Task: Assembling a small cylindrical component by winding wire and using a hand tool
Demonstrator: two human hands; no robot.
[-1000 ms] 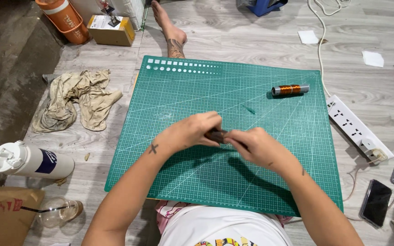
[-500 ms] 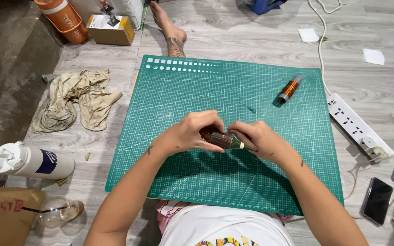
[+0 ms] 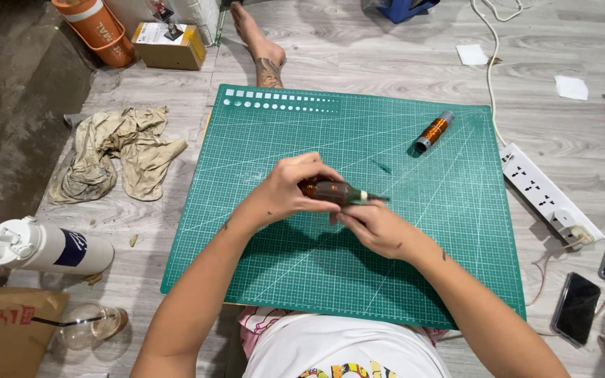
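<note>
Grey wood-look floor (image 3: 386, 56) carries a green cutting mat (image 3: 302, 280), and all handling takes place above its middle. Held there is a small dark brown cylinder (image 3: 334, 191) with a pale band and a thin dark tip pointing right. Left hand (image 3: 292, 192) is closed around its left end; right hand (image 3: 372, 227) grips it from below near the tip, fingers curled. On the mat's upper right, well apart from the hands, lies a copper-wound coil (image 3: 434, 131), tilted. Right of the mat: a white power strip (image 3: 544, 192) with its cable running up the floor, and two dark phones (image 3: 596, 276). Left of the mat: a crumpled beige cloth (image 3: 117, 150) and a white bottle (image 3: 43, 246) on its side. A bare foot (image 3: 257, 45) rests beyond the mat's top edge.
</note>
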